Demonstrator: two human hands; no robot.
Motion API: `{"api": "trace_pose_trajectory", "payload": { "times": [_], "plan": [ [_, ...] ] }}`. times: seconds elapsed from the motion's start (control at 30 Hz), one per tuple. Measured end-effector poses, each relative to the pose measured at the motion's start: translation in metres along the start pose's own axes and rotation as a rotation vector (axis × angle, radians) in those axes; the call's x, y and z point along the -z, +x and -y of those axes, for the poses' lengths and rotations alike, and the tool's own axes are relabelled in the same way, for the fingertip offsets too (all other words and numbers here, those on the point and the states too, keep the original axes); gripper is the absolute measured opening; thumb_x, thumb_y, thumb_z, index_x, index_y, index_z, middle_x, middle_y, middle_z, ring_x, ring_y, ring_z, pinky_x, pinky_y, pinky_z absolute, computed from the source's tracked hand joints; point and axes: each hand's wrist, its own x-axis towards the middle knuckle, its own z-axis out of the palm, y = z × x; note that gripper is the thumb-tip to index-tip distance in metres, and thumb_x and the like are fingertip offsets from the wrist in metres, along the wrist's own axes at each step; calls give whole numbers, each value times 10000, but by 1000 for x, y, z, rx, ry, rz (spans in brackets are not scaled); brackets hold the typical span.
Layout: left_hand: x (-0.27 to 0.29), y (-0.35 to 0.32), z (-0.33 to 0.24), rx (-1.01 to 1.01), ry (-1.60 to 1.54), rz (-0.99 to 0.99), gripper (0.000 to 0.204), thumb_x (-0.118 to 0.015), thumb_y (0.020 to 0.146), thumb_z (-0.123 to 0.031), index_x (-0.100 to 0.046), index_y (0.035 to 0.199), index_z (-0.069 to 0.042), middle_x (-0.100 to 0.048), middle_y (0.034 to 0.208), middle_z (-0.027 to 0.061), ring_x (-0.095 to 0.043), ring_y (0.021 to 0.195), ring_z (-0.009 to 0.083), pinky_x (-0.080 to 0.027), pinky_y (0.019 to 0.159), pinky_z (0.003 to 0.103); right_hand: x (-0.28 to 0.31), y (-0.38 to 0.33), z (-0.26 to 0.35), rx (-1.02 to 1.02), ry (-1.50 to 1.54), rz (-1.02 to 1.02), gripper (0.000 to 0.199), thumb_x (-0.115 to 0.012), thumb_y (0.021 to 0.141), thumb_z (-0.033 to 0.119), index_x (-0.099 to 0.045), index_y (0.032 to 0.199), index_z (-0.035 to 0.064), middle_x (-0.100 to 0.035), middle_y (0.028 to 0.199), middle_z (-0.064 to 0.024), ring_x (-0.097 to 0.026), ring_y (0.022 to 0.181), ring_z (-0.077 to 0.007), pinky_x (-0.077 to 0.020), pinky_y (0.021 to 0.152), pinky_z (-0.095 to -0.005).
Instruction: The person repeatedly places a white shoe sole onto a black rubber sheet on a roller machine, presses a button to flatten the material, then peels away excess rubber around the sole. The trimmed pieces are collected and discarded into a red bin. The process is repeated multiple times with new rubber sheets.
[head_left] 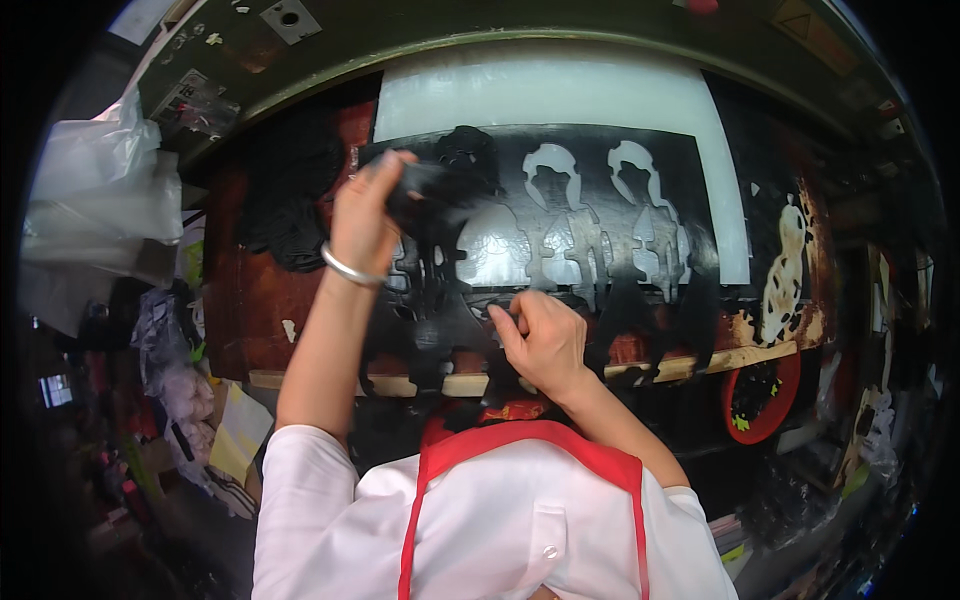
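My left hand (363,218), with a silver bangle on its wrist, is closed around a limp black cut piece (437,190) that is smeared by motion. Below it lies a thin black sheet (680,165) with several shaped cut-outs, through which the pale surface underneath shows. Its near edge droops in strips over the front of the table. My right hand (545,338) is at that near edge, fingers curled, with thumb and forefinger close to the black material. Whether it pinches a bit of the sheet is hidden.
A white board (550,92) lies under the sheet. Black cut pieces (293,190) are heaped at the left on the reddish table. A green machine beam (440,55) spans the back. Clear plastic bags (110,190) hang at far left; a red basin (790,400) with black scraps stands front right.
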Motion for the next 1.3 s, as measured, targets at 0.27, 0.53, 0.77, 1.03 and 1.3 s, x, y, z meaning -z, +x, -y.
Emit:
{"api": "trace_pose_trajectory", "payload": {
  "times": [0.27, 0.53, 0.77, 1.03, 1.3],
  "plan": [
    [-40, -60, 55, 155, 212, -5, 241, -569, 987, -204, -676, 1031, 7, -661, 951, 36, -601, 841, 101, -478, 760, 239, -47, 35, 6, -147, 445, -338, 337, -473, 1005, 268, -542, 800, 10, -578, 641, -204, -594, 609, -419, -435, 545, -480],
    [3, 70, -157, -454, -82, -214, 262, -571, 985, -228, -583, 1047, 27, -574, 754, 94, -564, 622, 180, -523, 590, 337, -28, 13, -35, -373, 371, -170, 437, -437, 1033, 309, -545, 749, -5, -569, 556, -60, -559, 496, -170, -433, 478, -339],
    [-9, 54, -211, -649, 465, 80, 271, -502, 1014, -218, -637, 1098, 1, -647, 887, 37, -552, 607, 72, -458, 508, 206, -6, 22, -5, -458, 433, 605, 365, -603, 962, 336, -642, 952, -27, -631, 833, -49, -584, 814, -104, -481, 744, -278],
    [42, -80, -3, -815, 1120, 788, 308, -747, 732, -89, -638, 1015, -38, -601, 1034, 141, -606, 856, 300, -516, 751, 374, -51, 31, -11, -513, 1182, 842, 132, -670, 824, 156, -667, 820, 24, -643, 840, -37, -582, 808, -124, -442, 767, -250],
    [68, -86, 22, -232, 822, 242, 130, -643, 891, -114, -664, 991, -34, -668, 892, 88, -648, 804, 231, -514, 739, 342, -24, 37, 25, -453, 987, 756, 125, -645, 806, 131, -655, 843, 12, -656, 853, -73, -627, 831, -171, -476, 756, -291]
  ]
}}
